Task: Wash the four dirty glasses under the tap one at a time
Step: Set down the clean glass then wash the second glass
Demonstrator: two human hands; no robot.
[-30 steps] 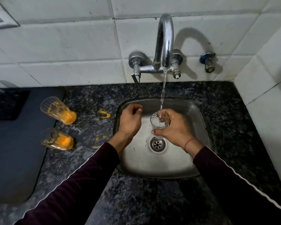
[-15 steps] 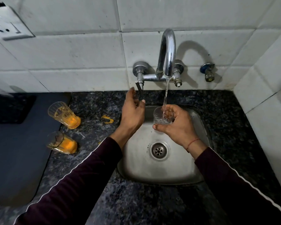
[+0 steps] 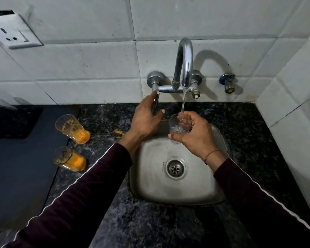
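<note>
My right hand (image 3: 195, 135) holds a clear glass (image 3: 177, 125) upright over the steel sink (image 3: 150, 176), right under the chrome tap (image 3: 184, 63). A thin stream of water (image 3: 183, 102) runs into the glass. My left hand (image 3: 145, 120) is closed around the tap's dark lever handle (image 3: 156, 102) on the left side of the tap. Two dirty glasses with orange residue stand on the dark counter at the left: one farther back (image 3: 72, 128) and one nearer (image 3: 69, 159).
An orange smear (image 3: 118, 132) lies on the granite counter (image 3: 249, 133) between the glasses and the sink. A dark blue mat (image 3: 21, 167) covers the left side. A white socket (image 3: 14, 33) and a small valve (image 3: 227, 83) sit on the tiled wall.
My left hand rose from the sink rim to the tap's lever handle and gripped it. My right hand lifted the glass closer to the spout. The view tilted upward.
</note>
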